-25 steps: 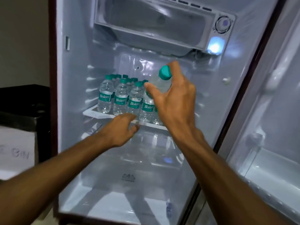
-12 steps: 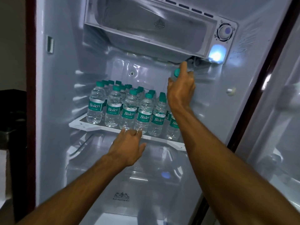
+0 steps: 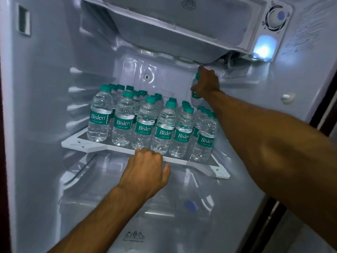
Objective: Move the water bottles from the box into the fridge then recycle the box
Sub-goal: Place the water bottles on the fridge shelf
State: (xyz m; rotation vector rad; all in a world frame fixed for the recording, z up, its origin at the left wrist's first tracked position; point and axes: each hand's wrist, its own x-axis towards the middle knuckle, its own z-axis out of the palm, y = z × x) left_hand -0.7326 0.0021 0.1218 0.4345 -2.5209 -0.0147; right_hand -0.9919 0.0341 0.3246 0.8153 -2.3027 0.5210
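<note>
Several small clear Bisleri water bottles (image 3: 144, 123) with teal caps and labels stand in rows on the white fridge shelf (image 3: 85, 144). My right hand (image 3: 207, 83) reaches deep to the back right, above the rows, and grips one more water bottle (image 3: 194, 96) near its top; most of that bottle is hidden by my fingers. My left hand (image 3: 145, 169) curls over the front edge of the shelf, below the front row. The box is out of view.
The freezer compartment (image 3: 175, 19) hangs overhead, close above my right hand. A thermostat dial (image 3: 275, 17) and the lit lamp (image 3: 264, 49) sit at the upper right. Below the shelf is the crisper cover (image 3: 135, 236). Side rails (image 3: 76, 108) line the left wall.
My right hand has carried the bottle farther back and to the right over the rows. My left hand has closed onto the shelf's front edge. The view has come closer to the fridge.
</note>
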